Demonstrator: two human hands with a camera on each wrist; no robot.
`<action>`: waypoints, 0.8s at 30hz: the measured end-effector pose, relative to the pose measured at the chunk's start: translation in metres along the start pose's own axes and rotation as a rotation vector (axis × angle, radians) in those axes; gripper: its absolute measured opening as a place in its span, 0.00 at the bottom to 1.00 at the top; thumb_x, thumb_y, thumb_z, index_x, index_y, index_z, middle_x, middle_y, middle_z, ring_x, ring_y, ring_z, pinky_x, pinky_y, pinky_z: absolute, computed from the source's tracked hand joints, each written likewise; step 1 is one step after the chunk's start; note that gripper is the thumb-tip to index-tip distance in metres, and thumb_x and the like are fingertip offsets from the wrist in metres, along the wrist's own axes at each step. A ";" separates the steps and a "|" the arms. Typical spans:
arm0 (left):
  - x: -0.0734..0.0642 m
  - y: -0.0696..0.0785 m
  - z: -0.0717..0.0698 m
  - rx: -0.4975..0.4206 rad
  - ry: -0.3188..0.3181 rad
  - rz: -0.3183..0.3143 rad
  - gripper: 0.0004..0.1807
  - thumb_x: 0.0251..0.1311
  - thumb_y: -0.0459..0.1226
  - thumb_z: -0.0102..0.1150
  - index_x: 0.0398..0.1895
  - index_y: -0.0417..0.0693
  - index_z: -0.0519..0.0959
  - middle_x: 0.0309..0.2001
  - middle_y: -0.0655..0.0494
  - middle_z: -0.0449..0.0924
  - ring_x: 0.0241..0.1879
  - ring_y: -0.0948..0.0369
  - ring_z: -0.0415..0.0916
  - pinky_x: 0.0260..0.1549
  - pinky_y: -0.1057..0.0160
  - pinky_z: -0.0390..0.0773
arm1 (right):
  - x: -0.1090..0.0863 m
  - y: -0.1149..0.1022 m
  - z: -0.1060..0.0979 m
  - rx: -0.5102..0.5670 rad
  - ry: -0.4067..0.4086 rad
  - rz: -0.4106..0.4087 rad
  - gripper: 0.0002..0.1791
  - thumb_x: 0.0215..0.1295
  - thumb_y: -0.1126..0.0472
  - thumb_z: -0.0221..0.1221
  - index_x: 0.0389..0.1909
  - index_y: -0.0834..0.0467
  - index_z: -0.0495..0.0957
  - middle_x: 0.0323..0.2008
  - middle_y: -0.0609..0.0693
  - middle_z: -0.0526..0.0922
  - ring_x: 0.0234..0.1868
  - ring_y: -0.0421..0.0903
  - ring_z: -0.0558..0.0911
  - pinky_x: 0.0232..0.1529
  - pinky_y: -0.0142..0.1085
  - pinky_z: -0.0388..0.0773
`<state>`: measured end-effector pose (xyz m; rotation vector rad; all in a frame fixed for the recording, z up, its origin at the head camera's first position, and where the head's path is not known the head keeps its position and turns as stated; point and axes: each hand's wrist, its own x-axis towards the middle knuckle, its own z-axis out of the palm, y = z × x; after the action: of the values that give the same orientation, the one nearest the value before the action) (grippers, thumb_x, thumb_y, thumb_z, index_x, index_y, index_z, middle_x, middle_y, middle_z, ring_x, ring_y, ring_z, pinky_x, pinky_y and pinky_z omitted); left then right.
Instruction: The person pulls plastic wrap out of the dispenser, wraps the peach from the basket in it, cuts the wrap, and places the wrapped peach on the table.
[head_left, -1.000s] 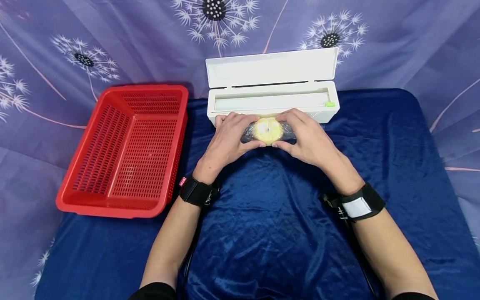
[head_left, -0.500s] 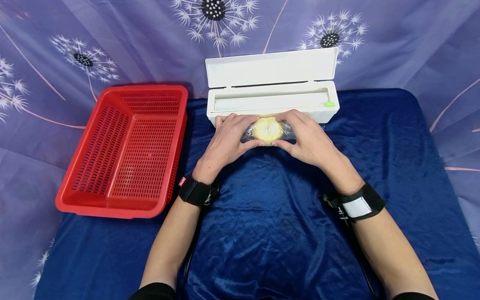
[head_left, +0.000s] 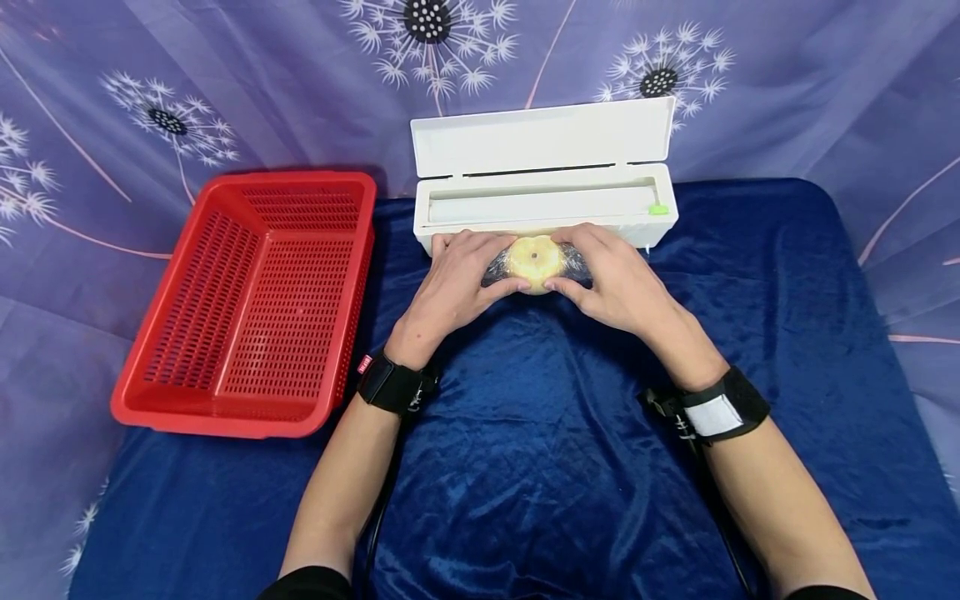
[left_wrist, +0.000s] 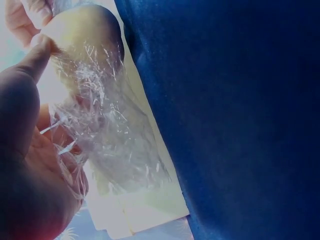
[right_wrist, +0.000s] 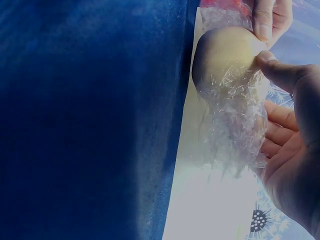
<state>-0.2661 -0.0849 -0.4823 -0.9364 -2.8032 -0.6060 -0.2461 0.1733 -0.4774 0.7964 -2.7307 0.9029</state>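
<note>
Wrapped fruit (head_left: 535,260), pinched by 2 half-curled hands (head_left: 459,275) (head_left: 617,279).

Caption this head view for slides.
Left hand and right hand hold a yellow fruit in clear film before an open white box; red basket at left.

On the desk (head_left: 510,450), the basket (head_left: 225,423) stands to the left of the long box (head_left: 540,223), with the curtain (head_left: 810,83) behind both. A roll (head_left: 540,204) lies in the box, whose lid (head_left: 547,142) rises at the back. Before the box, the fruit (head_left: 536,260) is between the left hand (head_left: 457,279) and right hand (head_left: 618,279).
</note>
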 end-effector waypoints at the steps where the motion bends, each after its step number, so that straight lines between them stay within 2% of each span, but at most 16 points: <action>1: 0.000 0.000 0.000 0.001 0.000 0.001 0.37 0.69 0.60 0.64 0.74 0.51 0.76 0.68 0.54 0.80 0.59 0.53 0.75 0.52 0.50 0.60 | 0.000 0.000 0.000 0.001 -0.004 0.002 0.30 0.68 0.56 0.73 0.65 0.66 0.77 0.59 0.62 0.83 0.61 0.61 0.81 0.62 0.55 0.75; 6: 0.000 0.001 0.000 0.001 -0.001 0.002 0.37 0.69 0.60 0.64 0.74 0.51 0.77 0.68 0.54 0.80 0.59 0.53 0.75 0.51 0.50 0.60 | 0.000 0.000 0.000 -0.001 -0.006 -0.007 0.30 0.69 0.56 0.72 0.66 0.67 0.76 0.60 0.63 0.82 0.61 0.61 0.81 0.61 0.55 0.75; 17: 0.000 0.000 0.003 -0.002 -0.007 0.003 0.36 0.71 0.60 0.62 0.73 0.50 0.77 0.68 0.54 0.80 0.64 0.52 0.74 0.53 0.49 0.60 | -0.001 0.001 0.001 0.002 -0.023 -0.003 0.30 0.70 0.56 0.71 0.66 0.67 0.76 0.62 0.64 0.81 0.65 0.63 0.79 0.65 0.56 0.73; 24: 0.001 0.002 0.002 -0.001 -0.040 -0.015 0.37 0.72 0.61 0.59 0.74 0.49 0.75 0.69 0.52 0.79 0.67 0.51 0.73 0.57 0.48 0.60 | -0.001 0.001 0.001 -0.003 -0.037 0.001 0.30 0.71 0.56 0.70 0.66 0.68 0.75 0.63 0.65 0.80 0.65 0.63 0.78 0.65 0.56 0.73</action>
<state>-0.2662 -0.0820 -0.4837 -0.9387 -2.8479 -0.5975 -0.2461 0.1741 -0.4787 0.8191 -2.7638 0.8932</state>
